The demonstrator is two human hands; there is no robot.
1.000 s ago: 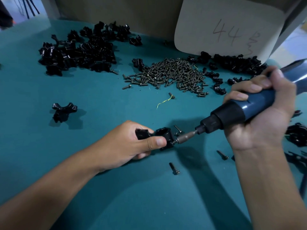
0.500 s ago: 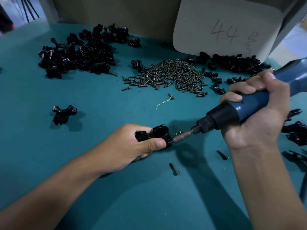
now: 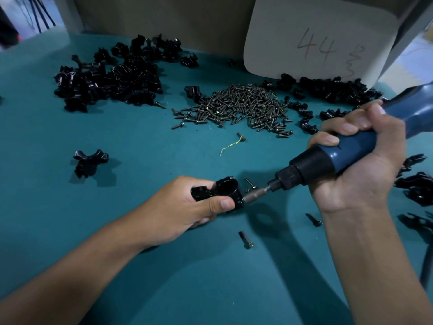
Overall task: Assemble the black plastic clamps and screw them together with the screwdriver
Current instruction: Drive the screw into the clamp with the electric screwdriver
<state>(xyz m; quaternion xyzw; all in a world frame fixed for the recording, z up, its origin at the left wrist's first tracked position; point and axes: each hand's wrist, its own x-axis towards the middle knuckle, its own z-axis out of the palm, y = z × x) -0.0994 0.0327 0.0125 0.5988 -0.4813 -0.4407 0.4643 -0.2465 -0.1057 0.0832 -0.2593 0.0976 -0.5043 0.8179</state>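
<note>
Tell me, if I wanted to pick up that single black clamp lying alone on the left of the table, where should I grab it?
Probably pinch the lone clamp at its narrow middle, coming straight down from above. Its two curved arms flare outward, and the green table around it is bare, so fingers fit either side.

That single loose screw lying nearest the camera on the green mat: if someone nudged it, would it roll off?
The loose screw would probably roll, since its shank is round, but likely in a curve, because its head is wider. It looks small and metallic, so probably stiff and light. The green mat seems soft, which may slow it.
</note>
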